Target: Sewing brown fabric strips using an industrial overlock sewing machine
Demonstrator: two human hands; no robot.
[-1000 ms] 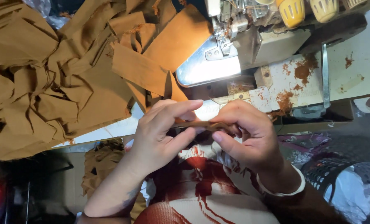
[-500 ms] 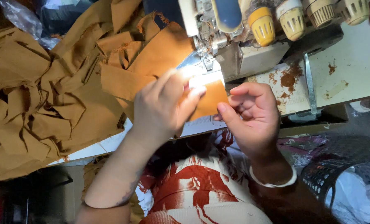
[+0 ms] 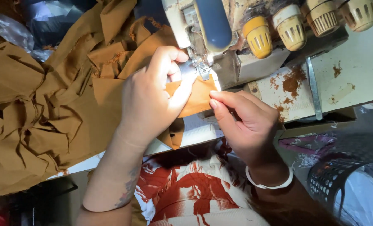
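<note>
**Now the cloth meets the needle**

Here the left hand [image 3: 151, 98] lies flat over the small tan cloth [image 3: 197, 98], fingers spread and pressing it down right at the presser foot [image 3: 203, 71] of the sewing machine [image 3: 220, 50]. The right hand [image 3: 247, 121] closes its grip on the cloth's near edge, thumb and forefinger pinched tight. The cloth sits on the machine bed under the lamp's glare, its far edge just at the foot. A big heap of tan fabric [image 3: 36, 117] lies across the table [image 3: 362, 71] to the left. By the look of it, this is the feeding-in step: the edge is being lined up. The next move calls for a steady guide, fingers kept clear of the needle.
</note>
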